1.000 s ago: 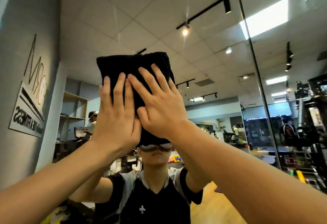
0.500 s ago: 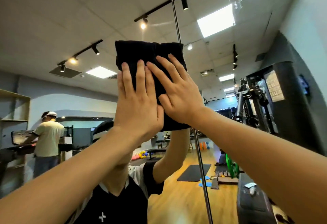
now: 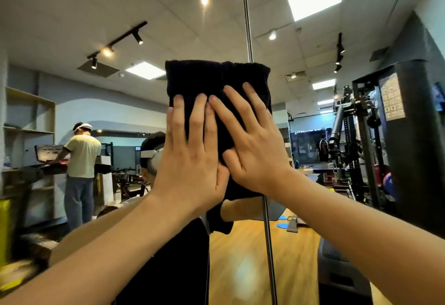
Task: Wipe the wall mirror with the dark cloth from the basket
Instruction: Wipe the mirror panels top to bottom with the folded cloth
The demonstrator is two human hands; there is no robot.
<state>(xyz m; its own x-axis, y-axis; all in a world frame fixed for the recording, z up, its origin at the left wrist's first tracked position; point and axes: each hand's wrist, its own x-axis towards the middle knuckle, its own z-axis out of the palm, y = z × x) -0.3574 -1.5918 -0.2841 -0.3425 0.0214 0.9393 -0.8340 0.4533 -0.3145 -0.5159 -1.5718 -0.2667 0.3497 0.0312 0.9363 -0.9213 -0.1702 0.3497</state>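
The dark cloth [image 3: 216,78], folded into a rectangle, lies flat against the wall mirror [image 3: 313,136] at head height. My left hand [image 3: 192,150] and my right hand [image 3: 250,140] both press on its lower half, palms flat and fingers spread, the right fingers partly crossing over the left ones. The cloth covers a vertical metal seam [image 3: 246,15] between two mirror panels. My own reflection, in a dark shirt, shows behind my arms. The basket is not in sight.
The mirror reflects a gym: a person in a light shirt [image 3: 81,157] at a treadmill on the left, a black weight machine [image 3: 375,136] on the right, a wooden floor [image 3: 240,256] with mats, and ceiling track lights.
Both hands have carried the cloth rightward across the mirror, from over my reflection's head to the metal seam. My view has swung right with them, away from the grey lettered wall.
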